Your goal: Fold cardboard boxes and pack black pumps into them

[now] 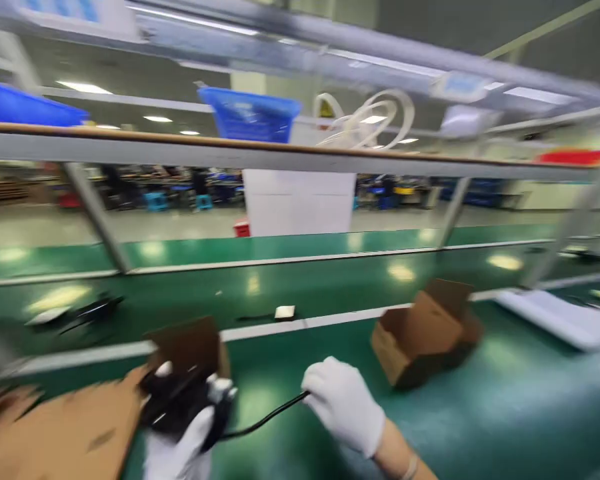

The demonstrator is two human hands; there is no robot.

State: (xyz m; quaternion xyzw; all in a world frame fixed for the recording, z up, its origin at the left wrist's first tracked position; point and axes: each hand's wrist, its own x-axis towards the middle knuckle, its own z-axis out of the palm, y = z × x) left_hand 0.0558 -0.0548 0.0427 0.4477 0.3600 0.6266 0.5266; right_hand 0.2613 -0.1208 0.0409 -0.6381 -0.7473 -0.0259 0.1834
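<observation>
In the head view, my right hand [343, 403], in a white glove, pinches a thin black cable [275, 412] near the middle of the green bench. The cable runs left to a blurred black bundle [177, 403] with white ends. My left hand [185, 450], also gloved in white, is closed around the underside of that bundle, its fingers partly hidden. Right behind the bundle stands an open brown cardboard box [193, 343]. Another open cardboard box [420, 333] rests on the bench to the right of my right hand.
Flat cardboard [65, 433] lies at the left. A small white-topped item [285, 313] sits by the bench's white strip. Farther right are white papers [555, 317]. Overhead, a shelf [290, 155] holds a blue bin [253, 113] and coiled white tubing [380, 120].
</observation>
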